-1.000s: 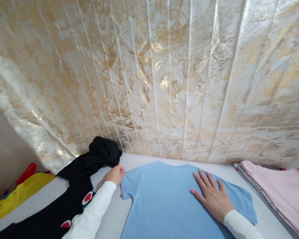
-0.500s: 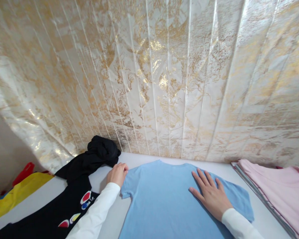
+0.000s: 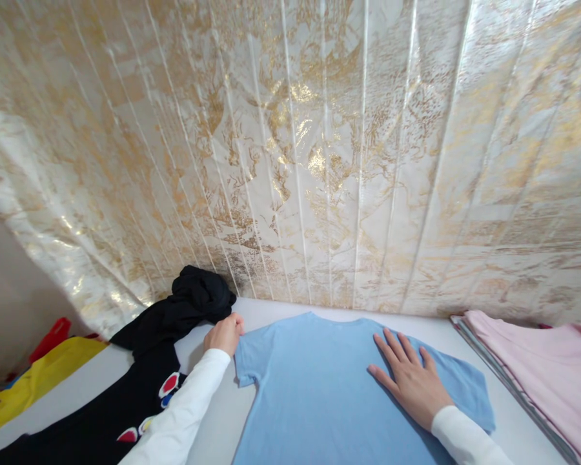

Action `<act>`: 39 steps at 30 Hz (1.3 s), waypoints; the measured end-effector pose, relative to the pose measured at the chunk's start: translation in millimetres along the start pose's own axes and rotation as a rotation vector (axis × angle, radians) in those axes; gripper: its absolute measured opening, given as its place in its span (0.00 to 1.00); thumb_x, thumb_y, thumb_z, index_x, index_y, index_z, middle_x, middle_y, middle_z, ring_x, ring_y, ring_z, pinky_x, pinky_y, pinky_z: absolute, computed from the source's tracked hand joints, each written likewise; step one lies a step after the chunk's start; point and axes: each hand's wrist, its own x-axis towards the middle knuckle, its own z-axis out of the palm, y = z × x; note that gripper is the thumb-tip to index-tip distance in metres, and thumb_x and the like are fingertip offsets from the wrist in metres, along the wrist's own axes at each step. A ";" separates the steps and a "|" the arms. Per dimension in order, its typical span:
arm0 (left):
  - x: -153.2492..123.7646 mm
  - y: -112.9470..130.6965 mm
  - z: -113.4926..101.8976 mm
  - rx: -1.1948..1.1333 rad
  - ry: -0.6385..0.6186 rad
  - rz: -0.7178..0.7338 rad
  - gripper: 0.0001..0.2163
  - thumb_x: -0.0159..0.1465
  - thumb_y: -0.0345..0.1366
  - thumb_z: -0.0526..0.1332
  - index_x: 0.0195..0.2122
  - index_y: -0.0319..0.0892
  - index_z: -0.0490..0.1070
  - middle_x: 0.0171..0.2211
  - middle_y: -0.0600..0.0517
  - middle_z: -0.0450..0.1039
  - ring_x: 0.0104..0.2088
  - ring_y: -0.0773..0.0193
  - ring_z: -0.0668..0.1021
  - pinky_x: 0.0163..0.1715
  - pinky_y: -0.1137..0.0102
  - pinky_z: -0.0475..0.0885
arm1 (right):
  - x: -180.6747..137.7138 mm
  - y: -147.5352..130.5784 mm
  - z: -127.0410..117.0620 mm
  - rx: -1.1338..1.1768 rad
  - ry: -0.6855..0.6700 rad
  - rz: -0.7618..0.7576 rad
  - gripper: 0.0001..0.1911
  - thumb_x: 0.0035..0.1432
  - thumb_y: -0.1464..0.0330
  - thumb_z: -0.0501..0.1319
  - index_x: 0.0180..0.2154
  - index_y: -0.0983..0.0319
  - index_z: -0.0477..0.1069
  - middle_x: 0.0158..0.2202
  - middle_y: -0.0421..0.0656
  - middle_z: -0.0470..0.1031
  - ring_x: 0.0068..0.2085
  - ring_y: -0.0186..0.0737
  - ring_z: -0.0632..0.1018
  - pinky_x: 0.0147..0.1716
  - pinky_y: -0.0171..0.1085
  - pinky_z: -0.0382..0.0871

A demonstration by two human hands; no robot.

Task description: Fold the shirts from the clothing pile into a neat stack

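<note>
A light blue T-shirt (image 3: 314,394) lies spread on a white surface, its lower part cut off by the bottom of the view. At its left sleeve, my left hand (image 3: 224,334) is closed, pinching the sleeve's outer edge; the fingertips are partly hidden. My right hand (image 3: 409,374) rests flat on the shirt near the right shoulder, fingers spread. The shirt's right sleeve lies stretched out beyond that hand.
Black clothing with colourful prints (image 3: 101,403) lies to the left, bunched up at its far end. Beyond it are yellow fabric (image 3: 43,371) and a red item (image 3: 51,339). A pink shirt (image 3: 537,361) tops a stack at right. Gold-patterned sheeting (image 3: 319,161) hangs behind.
My left hand has shifted slightly left with the sleeve edge, which looks pulled a little straighter. My right hand stays flat in the same place.
</note>
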 end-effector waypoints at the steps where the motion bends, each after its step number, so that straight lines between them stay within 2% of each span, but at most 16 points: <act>1: -0.7 0.0 -0.9 0.002 -0.003 -0.007 0.07 0.64 0.33 0.52 0.34 0.47 0.69 0.35 0.56 0.77 0.37 0.62 0.78 0.30 0.72 0.64 | 0.0 0.0 -0.1 0.004 0.002 0.000 0.35 0.58 0.47 0.45 0.62 0.57 0.51 0.65 0.42 0.49 0.64 0.53 0.50 0.59 0.59 0.47; 3: -4.2 1.4 -2.4 0.017 -0.006 -0.009 0.07 0.65 0.33 0.52 0.35 0.46 0.69 0.36 0.54 0.77 0.37 0.61 0.77 0.30 0.71 0.64 | -0.2 -0.1 0.0 0.009 0.002 0.000 0.35 0.59 0.47 0.45 0.62 0.57 0.51 0.65 0.42 0.49 0.64 0.52 0.51 0.59 0.59 0.46; 6: -12.7 5.4 -4.4 0.043 -0.017 0.060 0.06 0.63 0.32 0.54 0.32 0.46 0.70 0.38 0.53 0.75 0.40 0.62 0.76 0.32 0.72 0.63 | -0.5 0.0 0.8 0.002 -0.002 0.000 0.35 0.59 0.47 0.44 0.62 0.57 0.51 0.65 0.42 0.48 0.65 0.53 0.50 0.59 0.58 0.46; 11: -23.8 10.8 -4.7 0.082 -0.035 0.164 0.05 0.59 0.30 0.59 0.29 0.47 0.71 0.35 0.56 0.74 0.41 0.63 0.73 0.35 0.73 0.62 | -0.1 1.0 3.7 -0.001 0.006 -0.004 0.36 0.58 0.46 0.44 0.62 0.56 0.51 0.65 0.42 0.49 0.64 0.54 0.50 0.58 0.59 0.47; 16: -24.3 13.1 1.5 0.097 -0.023 0.134 0.06 0.61 0.29 0.57 0.28 0.45 0.70 0.35 0.53 0.74 0.41 0.62 0.73 0.35 0.72 0.62 | 0.2 1.3 5.0 -0.008 0.009 -0.003 0.36 0.58 0.45 0.43 0.62 0.56 0.52 0.65 0.41 0.48 0.65 0.53 0.50 0.58 0.59 0.46; 20: -19.2 8.7 0.6 0.083 -0.037 0.062 0.08 0.63 0.28 0.52 0.31 0.44 0.69 0.33 0.52 0.75 0.37 0.61 0.75 0.30 0.71 0.62 | -0.4 0.2 1.6 -0.004 0.010 -0.010 0.36 0.58 0.46 0.44 0.62 0.57 0.53 0.65 0.42 0.48 0.64 0.53 0.50 0.58 0.59 0.47; 23: -11.6 -4.5 -13.0 0.060 -0.038 -0.004 0.08 0.63 0.29 0.51 0.35 0.44 0.68 0.31 0.53 0.76 0.33 0.62 0.77 0.28 0.71 0.62 | -0.7 -0.7 -1.4 -0.013 -0.017 -0.002 0.36 0.58 0.46 0.43 0.62 0.57 0.51 0.65 0.41 0.48 0.65 0.53 0.50 0.59 0.58 0.47; 26: -2.1 -26.0 -35.8 0.061 0.001 -0.096 0.12 0.66 0.33 0.47 0.33 0.44 0.69 0.31 0.50 0.75 0.34 0.59 0.77 0.29 0.70 0.65 | -0.8 -1.0 -2.9 -0.019 -0.026 0.005 0.36 0.58 0.46 0.43 0.62 0.56 0.51 0.65 0.41 0.47 0.65 0.53 0.50 0.59 0.58 0.46; 28: 2.5 -39.5 -48.8 0.075 0.059 -0.135 0.15 0.66 0.33 0.45 0.33 0.44 0.71 0.38 0.47 0.74 0.40 0.55 0.76 0.34 0.67 0.67 | -0.8 -0.9 -3.0 -0.016 -0.019 0.005 0.36 0.58 0.46 0.43 0.62 0.56 0.51 0.65 0.41 0.47 0.65 0.53 0.49 0.59 0.58 0.46; 30: 4.3 -47.7 -54.7 0.084 0.125 -0.134 0.14 0.63 0.27 0.47 0.42 0.43 0.71 0.50 0.45 0.67 0.48 0.54 0.72 0.42 0.66 0.66 | -0.7 -0.7 -2.6 -0.008 -0.016 0.006 0.36 0.58 0.46 0.44 0.62 0.56 0.51 0.65 0.42 0.48 0.65 0.53 0.50 0.59 0.58 0.46; 31: 4.1 -49.2 -54.6 0.084 0.149 -0.120 0.17 0.60 0.24 0.49 0.47 0.43 0.69 0.54 0.45 0.63 0.51 0.54 0.70 0.45 0.67 0.65 | -0.6 -0.6 -2.2 -0.003 -0.017 0.006 0.36 0.58 0.46 0.44 0.62 0.56 0.51 0.65 0.42 0.48 0.65 0.52 0.50 0.59 0.58 0.46; 33: 2.2 -47.2 -49.4 0.069 0.161 -0.082 0.23 0.57 0.22 0.51 0.53 0.43 0.63 0.56 0.46 0.59 0.51 0.56 0.70 0.47 0.69 0.65 | -0.4 -0.3 -1.1 0.002 -0.018 0.005 0.36 0.58 0.46 0.45 0.62 0.56 0.52 0.65 0.42 0.48 0.65 0.52 0.50 0.59 0.58 0.46; 36: -3.0 -36.3 -37.8 0.026 0.145 -0.030 0.19 0.59 0.27 0.55 0.53 0.40 0.62 0.52 0.45 0.61 0.45 0.60 0.74 0.44 0.71 0.68 | -0.4 0.5 0.7 -0.006 0.001 -0.002 0.36 0.58 0.46 0.44 0.62 0.57 0.52 0.65 0.41 0.48 0.65 0.53 0.50 0.59 0.58 0.47; 39: -10.4 -21.6 -30.5 -0.013 0.141 0.011 0.14 0.62 0.30 0.54 0.49 0.40 0.62 0.48 0.46 0.63 0.43 0.62 0.75 0.41 0.72 0.68 | -0.4 1.3 2.3 -0.011 0.024 -0.012 0.35 0.58 0.46 0.44 0.62 0.57 0.53 0.65 0.42 0.49 0.64 0.53 0.51 0.58 0.58 0.48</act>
